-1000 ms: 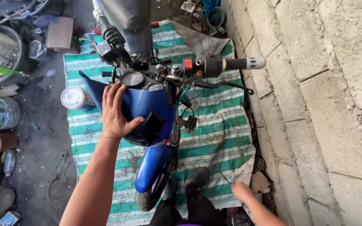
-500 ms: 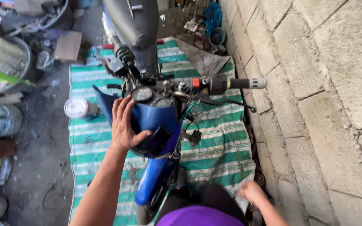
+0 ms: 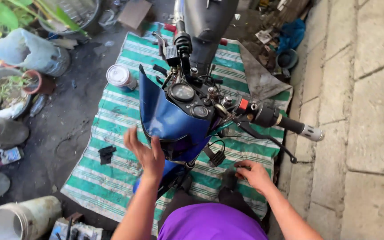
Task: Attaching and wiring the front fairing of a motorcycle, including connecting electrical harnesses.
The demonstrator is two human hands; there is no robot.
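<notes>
A motorcycle stands on a green-and-white striped mat, seen from above its front. Its blue front fairing sits below the round gauges. My left hand is open with fingers spread, just left of the fairing's lower edge, blurred and holding nothing. My right hand is low over the mat under the right handlebar grip, fingers curled beside a dark object. Whether that hand grips anything is unclear. A black connector dangles on a wire between my hands.
A white lidded container and a small black part lie on the mat. Plant pots, a grey jug and a bucket crowd the left. A concrete block wall runs along the right.
My left hand has come off the top of the blue fairing and dropped to its lower left edge. My right hand has moved in towards the bike's front. The view has shifted closer.
</notes>
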